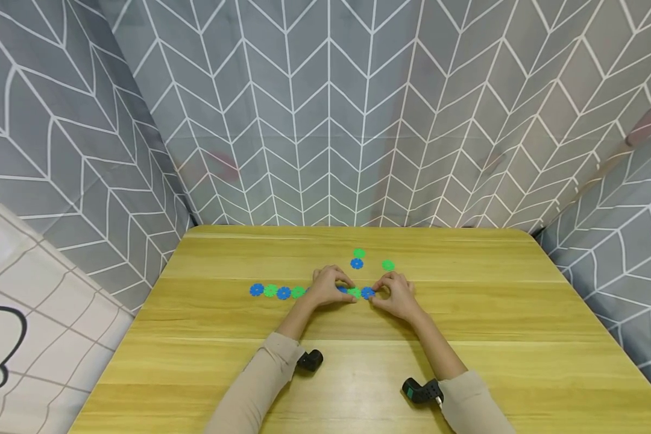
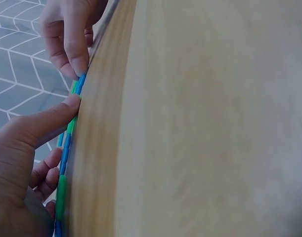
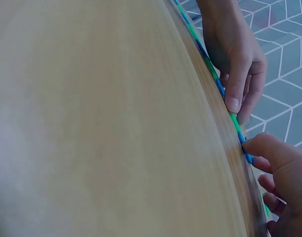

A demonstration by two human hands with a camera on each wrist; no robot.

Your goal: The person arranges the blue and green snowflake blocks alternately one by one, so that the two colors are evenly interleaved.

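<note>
A row of flat, flower-shaped plastic discs, alternating blue and green, runs across the wooden table. My left hand (image 1: 327, 288) arches over the row and pinches a green disc (image 1: 355, 293) near its right end between thumb and fingers. At that end, my right hand (image 1: 397, 295) pinches a blue disc (image 1: 367, 293) by its edges. Those two discs meet edge to edge; whether they interlock I cannot tell. To the left extend a green disc (image 1: 298, 292) and a blue disc (image 1: 257, 290), among others. The left hand hides the row's middle.
Beyond the hands lie a loose blue disc (image 1: 356, 264), a green disc (image 1: 359, 253) touching or nearly touching it, and another green disc (image 1: 388, 265). Patterned grey curtains (image 1: 325, 120) hang behind the table (image 1: 358, 374). Black wrist devices sit at both sleeves.
</note>
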